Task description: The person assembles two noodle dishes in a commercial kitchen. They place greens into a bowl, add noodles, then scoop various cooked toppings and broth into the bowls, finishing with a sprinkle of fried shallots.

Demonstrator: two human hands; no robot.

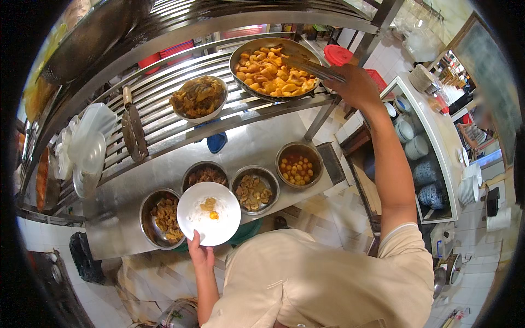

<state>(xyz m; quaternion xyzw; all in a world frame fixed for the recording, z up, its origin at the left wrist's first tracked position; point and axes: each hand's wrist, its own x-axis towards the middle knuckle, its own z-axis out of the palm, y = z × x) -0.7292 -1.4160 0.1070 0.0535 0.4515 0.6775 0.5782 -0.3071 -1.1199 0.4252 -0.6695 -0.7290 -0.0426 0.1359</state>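
Observation:
My left hand [200,251] grips the near rim of a white bowl [192,217], which holds a small piece of food and an orange bit. Up on the slatted metal rack, my right hand [354,88] is closed around metal tongs [313,69]. The tips of the tongs reach into a wide pan [236,78] of yellow-orange food pieces [266,74]. Beneath the white bowl, metal bowls of meat stand on a steel table [160,172]: one at the left [143,217], one behind [186,174] and one at the right [277,190].
Small round eggs in sauce fill another metal bowl [320,164]. On the rack [160,119] sit a bowl of brown food [201,98], a wooden-handled spatula [133,127] and plastic containers [92,135]. A glass cabinet of dishes [439,180] stands at the right. A person [475,127] is beyond.

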